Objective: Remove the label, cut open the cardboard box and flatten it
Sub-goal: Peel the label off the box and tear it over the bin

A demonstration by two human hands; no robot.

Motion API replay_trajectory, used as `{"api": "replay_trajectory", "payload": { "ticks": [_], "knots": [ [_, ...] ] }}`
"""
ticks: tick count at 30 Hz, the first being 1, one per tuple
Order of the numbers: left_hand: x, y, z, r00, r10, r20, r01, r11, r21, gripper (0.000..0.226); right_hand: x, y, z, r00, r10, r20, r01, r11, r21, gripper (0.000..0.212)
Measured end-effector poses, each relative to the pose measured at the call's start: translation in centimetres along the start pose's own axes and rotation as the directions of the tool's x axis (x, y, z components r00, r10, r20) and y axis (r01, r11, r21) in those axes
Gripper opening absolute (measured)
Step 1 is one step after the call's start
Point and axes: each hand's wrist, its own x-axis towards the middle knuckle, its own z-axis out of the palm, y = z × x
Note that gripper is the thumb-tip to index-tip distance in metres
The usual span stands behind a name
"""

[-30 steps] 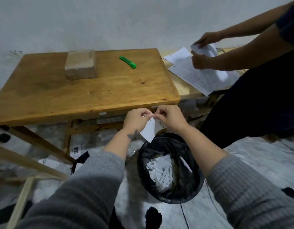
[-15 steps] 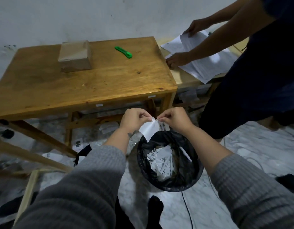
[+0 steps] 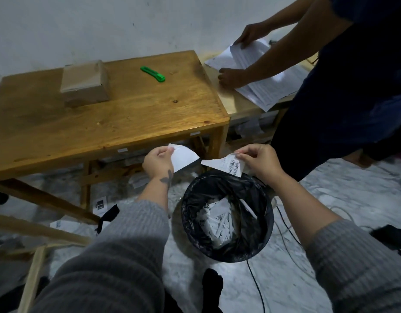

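Each hand, left [image 3: 157, 159] and right [image 3: 260, 160], pinches a torn label half [image 3: 226, 164] (barcode showing) above the bin [image 3: 226, 254].

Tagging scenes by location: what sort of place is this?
Probably a makeshift packing or parcel-handling workroom: bare wooden table with a cardboard box and green cutter, lined bin of torn paper on the floor.

1 head view, looking forward-down, close over hands, table [image 3: 104, 123] beyond.
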Motion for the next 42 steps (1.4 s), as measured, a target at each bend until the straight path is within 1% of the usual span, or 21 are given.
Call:
{"api": "replay_trajectory", "payload": {
  "ticks": [2,3,4,6,8,10,12,15,18,20,22,24,25,26,28,30,32,34,37,40,42],
  "knots": [
    [-0.1,-0.1,-0.2,0.999,-0.032,-0.036,0.032,0.999,0.000,0.012,0.0,0.4,-0.8,1.000,0.024,-0.016,-0.023,0.999,0.048,0.009],
    [-0.2,-0.3,-0.1,0.999,-0.037,-0.015,0.038,0.999,0.004,0.014,0.0,0.5,-1.1,0.999,0.033,-0.011,-0.032,0.996,0.081,0.009],
    [-0.5,-0.3,0.1,0.999,-0.036,0.030,0.036,0.999,0.009,0.016,-0.1,0.4,-1.3,0.999,0.036,0.006,-0.037,0.993,0.111,0.009],
    [-1.5,-0.2,1.1,0.986,-0.019,0.167,0.014,0.999,0.029,0.016,-0.2,-0.1,-1.1,0.998,0.028,0.050,-0.035,0.989,0.140,0.008],
    [-2.8,0.2,2.3,0.951,-0.008,0.308,0.003,1.000,0.016,0.016,0.0,-0.7,-0.3,0.998,0.007,0.065,-0.016,0.992,0.128,0.011],
    [-3.9,0.9,3.1,0.909,-0.029,0.417,0.047,0.998,-0.033,0.016,0.2,-0.9,0.3,0.998,-0.004,0.061,-0.003,0.995,0.099,0.013],
    [-4.4,1.4,3.3,0.857,-0.034,0.514,0.072,0.996,-0.053,0.020,0.5,-1.2,0.5,0.999,-0.011,0.036,0.009,0.998,0.065,0.011],
    [-4.7,1.7,3.3,0.781,0.013,0.624,0.042,0.996,-0.074,0.027,0.6,-1.8,0.5,1.000,-0.009,-0.017,0.010,0.998,0.067,0.011],
    [-4.8,2.0,3.2,0.754,0.025,0.656,0.055,0.993,-0.101,0.028,0.7,-2.3,0.8,0.999,-0.013,-0.043,0.015,0.998,0.055,0.015],
    [-4.9,2.5,3.1,0.751,0.037,0.660,0.043,0.994,-0.104,0.027,0.9,-2.4,1.1,0.996,-0.028,-0.088,0.030,0.999,0.020,0.020],
    [-5.0,2.8,3.1,0.767,0.045,0.641,0.038,0.993,-0.115,0.024,0.9,-2.5,1.4,0.982,-0.066,-0.178,0.059,0.997,-0.042,0.027],
    [-4.9,2.9,3.1,0.789,0.052,0.612,0.025,0.993,-0.117,0.022,0.7,-2.3,1.8,0.957,-0.143,-0.252,0.106,0.982,-0.156,0.019],
    [-4.8,2.9,3.1,0.801,0.059,0.596,0.019,0.992,-0.123,0.021,0.5,-2.3,2.0,0.953,-0.179,-0.246,0.124,0.967,-0.222,0.014],
    [-4.7,3.0,3.1,0.812,0.069,0.580,0.013,0.991,-0.136,0.020,0.3,-2.3,2.2,0.957,-0.198,-0.213,0.136,0.952,-0.274,0.017],
    [-4.5,3.1,3.1,0.832,0.081,0.548,0.011,0.987,-0.163,0.018,-0.1,-2.3,2.5,0.975,-0.195,-0.111,0.153,0.940,-0.305,0.031],
    [-4.3,3.3,3.0,0.849,0.086,0.521,0.018,0.981,-0.192,0.017,-0.2,-2.6,2.8,0.985,-0.172,-0.016,0.162,0.955,-0.247,0.045],
    [-4.2,3.5,3.0,0.859,0.084,0.505,0.033,0.975,-0.219,0.018,-0.4,-3.0,3.1,0.995,-0.095,0.013,0.096,0.993,-0.074,0.053],
    [-4.0,3.5,3.1,0.865,0.078,0.496,0.044,0.972,-0.229,0.020,-0.5,-3.5,3.1,1.000,0.002,0.006,-0.002,0.993,0.121,0.056],
    [-3.9,3.7,3.0,0.881,0.077,0.468,0.061,0.960,-0.272,0.017,-0.4,-4.2,3.1,0.998,0.062,-0.008,-0.058,0.960,0.274,0.052],
    [-3.8,4.0,2.7,0.892,0.103,0.440,0.021,0.963,-0.269,0.014,0.0,-4.8,3.0,0.993,0.120,-0.017,-0.102,0.898,0.429,0.047],
    [-3.7,4.1,2.6,0.894,0.117,0.433,0.000,0.965,-0.260,0.014,0.1,-5.1,3.1,0.993,0.120,-0.005,-0.104,0.883,0.459,0.044]
  ]
}}
